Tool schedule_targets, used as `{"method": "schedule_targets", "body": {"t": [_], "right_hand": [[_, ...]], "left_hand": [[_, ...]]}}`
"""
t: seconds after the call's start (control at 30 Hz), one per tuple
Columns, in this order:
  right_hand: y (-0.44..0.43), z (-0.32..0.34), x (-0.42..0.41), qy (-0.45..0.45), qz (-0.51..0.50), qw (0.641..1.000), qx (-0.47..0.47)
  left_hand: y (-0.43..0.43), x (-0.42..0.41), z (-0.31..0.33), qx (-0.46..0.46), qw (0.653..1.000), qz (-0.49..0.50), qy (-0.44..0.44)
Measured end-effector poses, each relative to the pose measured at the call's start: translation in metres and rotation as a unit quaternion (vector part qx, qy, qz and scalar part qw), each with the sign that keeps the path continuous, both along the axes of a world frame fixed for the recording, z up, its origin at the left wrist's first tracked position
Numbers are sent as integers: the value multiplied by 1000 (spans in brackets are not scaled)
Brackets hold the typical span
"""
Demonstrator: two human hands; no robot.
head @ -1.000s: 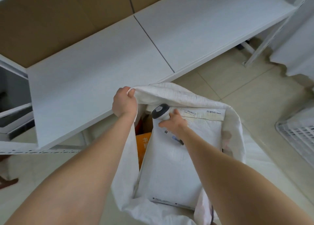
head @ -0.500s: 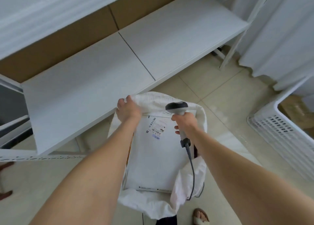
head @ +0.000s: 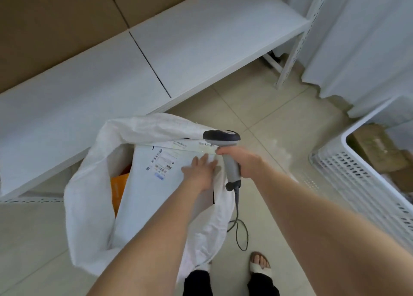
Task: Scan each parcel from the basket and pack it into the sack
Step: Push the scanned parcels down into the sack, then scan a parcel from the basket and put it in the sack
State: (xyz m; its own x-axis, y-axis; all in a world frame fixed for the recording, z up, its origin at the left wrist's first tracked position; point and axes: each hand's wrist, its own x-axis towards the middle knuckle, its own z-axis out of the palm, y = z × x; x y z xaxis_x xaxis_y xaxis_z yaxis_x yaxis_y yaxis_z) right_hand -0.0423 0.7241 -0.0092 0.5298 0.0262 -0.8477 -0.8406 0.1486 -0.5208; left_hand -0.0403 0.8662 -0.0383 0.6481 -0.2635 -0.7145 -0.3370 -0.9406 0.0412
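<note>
White shelf (head: 201,38) over beige tiled floor (head: 268,107); white curtain (head: 362,38) right.

A long white shelf (head: 201,38) runs across the top, brown cardboard (head: 55,27) behind it. Beige floor tiles (head: 268,107) lie below, and white fabric (head: 357,38) hangs at the right, beside a perforated upright post (head: 295,47).
</note>
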Motion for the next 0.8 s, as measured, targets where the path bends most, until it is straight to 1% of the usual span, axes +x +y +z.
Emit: {"method": "schedule_targets", "body": {"t": [0.1,0.17,0.27,0.3,0.37,0.47,0.53,0.67,0.8], "right_hand": [[8,-29,7,-12,-7,1000,-10],[11,-38,6,-11,-59,998,3],[0,-31,11,-46,-125,988,81],[-7,-27,14,-62,-131,985,96],[-17,-15,17,-85,-123,985,90],[-21,-1,8,-76,-112,989,55],[-20,8,-3,-66,-111,991,47],[-23,41,-22,-61,-125,990,28],[-36,89,-40,-72,-138,988,9]], "left_hand": [[-3,0,-20,32,999,-11,-8],[2,1,-30,53,998,-22,-17],[14,8,-39,82,996,-26,-19],[16,11,-39,86,996,-26,-15],[19,17,-35,80,997,-21,0],[17,23,-15,49,998,-10,32],[17,23,5,44,998,-11,36],[15,22,51,42,999,31,12],[7,21,112,29,998,32,-38]]}}
